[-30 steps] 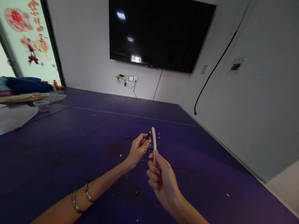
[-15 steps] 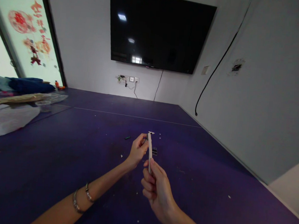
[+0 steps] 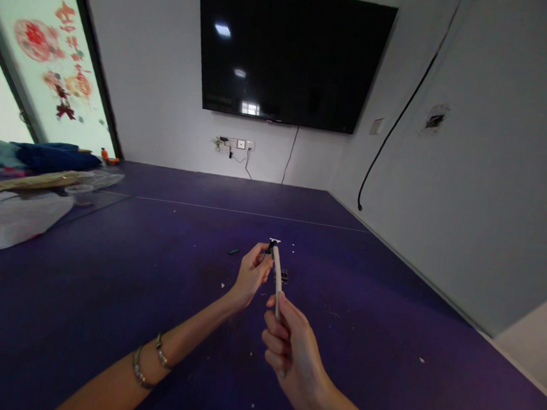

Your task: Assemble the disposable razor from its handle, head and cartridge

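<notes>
Closed around the lower end of a slim, slightly curved off-white stick (image 3: pixel 277 274) is my right hand (image 3: pixel 294 350). The stick slants up and away to the fingertips of my left hand (image 3: pixel 252 275), which pinch a small black piece (image 3: pixel 271 248) at its top. A thin white strip (image 3: pixel 275 241) shows just above the black piece; whether it is joined to it I cannot tell. Beyond the stick, a small dark object (image 3: pixel 284 274) lies on the purple surface (image 3: pixel 194 262). A short dark green piece (image 3: pixel 233 251) lies left of my left hand.
White crumbs (image 3: pixel 421 359) are scattered over the surface. At the far left lie plastic sheeting (image 3: pixel 24 219) and dark blue cloth (image 3: pixel 56 157). A black cable (image 3: pixel 396 123) hangs along the right wall, and a large television (image 3: pixel 293 56) is mounted on the wall ahead.
My right hand has shifted slightly right and down with the off-white stick, whose lower end has swung right. More of the black piece shows at the top. My left hand has barely moved.
</notes>
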Demonstrator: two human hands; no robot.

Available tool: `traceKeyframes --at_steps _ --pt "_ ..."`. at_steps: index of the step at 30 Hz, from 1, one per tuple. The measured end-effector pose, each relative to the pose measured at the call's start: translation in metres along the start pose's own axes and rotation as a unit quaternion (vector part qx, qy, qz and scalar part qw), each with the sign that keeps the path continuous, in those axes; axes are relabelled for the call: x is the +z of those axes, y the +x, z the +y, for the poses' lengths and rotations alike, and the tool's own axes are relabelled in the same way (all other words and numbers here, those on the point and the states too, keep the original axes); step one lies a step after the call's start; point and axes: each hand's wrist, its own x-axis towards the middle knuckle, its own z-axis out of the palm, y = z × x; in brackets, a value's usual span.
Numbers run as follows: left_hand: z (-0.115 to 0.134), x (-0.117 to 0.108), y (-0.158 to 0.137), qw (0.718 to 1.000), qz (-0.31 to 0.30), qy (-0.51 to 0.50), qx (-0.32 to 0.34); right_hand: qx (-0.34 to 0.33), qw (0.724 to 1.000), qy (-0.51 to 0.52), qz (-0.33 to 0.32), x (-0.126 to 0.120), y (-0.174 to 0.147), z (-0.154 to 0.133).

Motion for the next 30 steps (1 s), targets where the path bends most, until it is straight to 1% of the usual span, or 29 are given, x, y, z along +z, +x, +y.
traceKeyframes --at_steps 5,10,16,20,23,26,28,30 --pt "0.003 0.002 -0.003 1.000 -0.017 0.002 -0.006 -0.031 0.999 0.010 0.003 0.005 0.003 -0.007" --pt "0.003 0.001 -0.002 1.000 -0.001 -0.007 -0.019 0.004 1.000 0.010 0.002 0.004 0.000 0.003" --pt "0.004 0.002 -0.004 1.000 -0.024 -0.005 -0.012 -0.026 0.999 0.022 0.006 0.008 0.000 -0.007" --pt "0.003 0.002 -0.004 1.000 -0.010 -0.001 -0.024 -0.001 1.000 0.018 0.005 0.005 -0.003 0.003" --pt "-0.002 -0.001 -0.001 0.999 -0.003 0.005 -0.031 0.009 1.000 0.001 -0.010 0.005 -0.010 0.008" --pt "-0.008 -0.006 0.003 0.999 -0.033 0.022 -0.027 -0.048 0.997 -0.047 -0.036 0.006 -0.012 -0.006" --pt "-0.012 -0.009 0.006 0.997 -0.058 0.053 -0.012 -0.102 0.988 -0.102 -0.046 0.003 -0.008 -0.027" --pt "-0.015 -0.012 0.009 0.994 -0.076 0.082 0.005 -0.164 0.971 -0.167 -0.039 -0.005 0.000 -0.053"
